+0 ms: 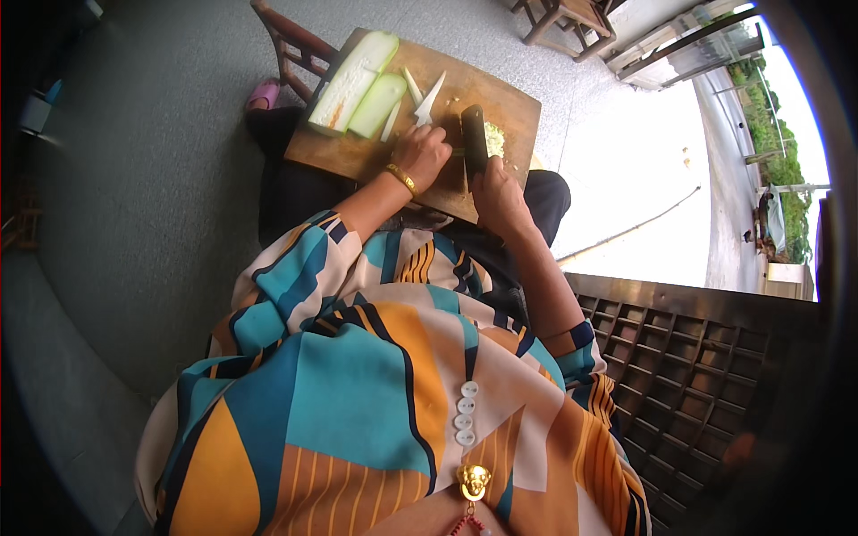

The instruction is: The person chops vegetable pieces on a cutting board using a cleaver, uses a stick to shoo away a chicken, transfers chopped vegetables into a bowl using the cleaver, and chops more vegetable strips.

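My left hand, with a gold bracelet at the wrist, is curled over pale gourd strips on a wooden cutting board. A short end shows between this hand and the blade. My right hand grips a dark-bladed cleaver, its blade standing over the board. Finely chopped pale-green gourd lies just right of the blade. On the board's left rest a large cut gourd piece with green skin and a shorter gourd slab. A narrow strip lies beside the slab.
A wooden chair stands behind the board's left corner. Another wooden stool or chair is at the top right. At my right is a dark lattice panel beside a bright doorway. A foot in a pink shoe is left of the board.
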Demonstrator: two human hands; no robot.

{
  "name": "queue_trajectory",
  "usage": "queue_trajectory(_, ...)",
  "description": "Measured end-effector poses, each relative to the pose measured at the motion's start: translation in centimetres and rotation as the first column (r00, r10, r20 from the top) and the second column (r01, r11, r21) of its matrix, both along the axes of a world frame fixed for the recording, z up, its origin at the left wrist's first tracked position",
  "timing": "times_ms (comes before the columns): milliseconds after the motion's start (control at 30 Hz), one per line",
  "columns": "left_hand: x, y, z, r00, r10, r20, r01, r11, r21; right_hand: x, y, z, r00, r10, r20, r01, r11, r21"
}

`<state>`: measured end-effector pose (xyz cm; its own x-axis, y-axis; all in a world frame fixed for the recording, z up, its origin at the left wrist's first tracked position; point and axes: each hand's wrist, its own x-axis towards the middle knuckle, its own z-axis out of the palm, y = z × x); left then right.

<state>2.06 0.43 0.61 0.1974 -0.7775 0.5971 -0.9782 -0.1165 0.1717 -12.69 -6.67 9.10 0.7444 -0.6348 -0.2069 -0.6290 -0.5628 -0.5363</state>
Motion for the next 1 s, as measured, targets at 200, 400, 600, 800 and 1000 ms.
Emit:
queue_trajectory(200, -0.1, 0.0, -0.1, 1.0, 0.026, -0.01, -0.026, 1.0, 0.004, -1.8, 0.9, -1.6, 0.99, 0.02, 0.143, 0.0, 0.99, -0.14)
queue_trajectory(400, -0.1, 0.4, 0.4, 1.0, 0.019, -0.005, -0.018, 1.0, 0.025, -2.3, 1.4, -1.3, 0.982, 0.067, 0.177, -0.038, 0.986, -0.162)
queue_trajectory(600, -0.2, 0.3, 0.3, 1.0, 0.019, -0.02, -0.018, 1.0, 0.021, -2.0, 0.8, -1.2, 0.985, 0.119, 0.128, -0.091, 0.974, -0.209)
queue_trajectory(800, -0.1, 0.2, 0.3, 1.0, 0.001, 0.005, -0.001, 1.0, 0.031, -0.4, -0.5, 0.3, 0.999, 0.045, 0.004, -0.045, 0.999, -0.001)
queue_trajectory(1000, -0.1, 0.2, 0.0, 0.999, 0.033, -0.028, -0.032, 0.999, 0.027, -1.9, 0.8, -1.9, 0.986, 0.022, 0.166, -0.001, 0.992, -0.126)
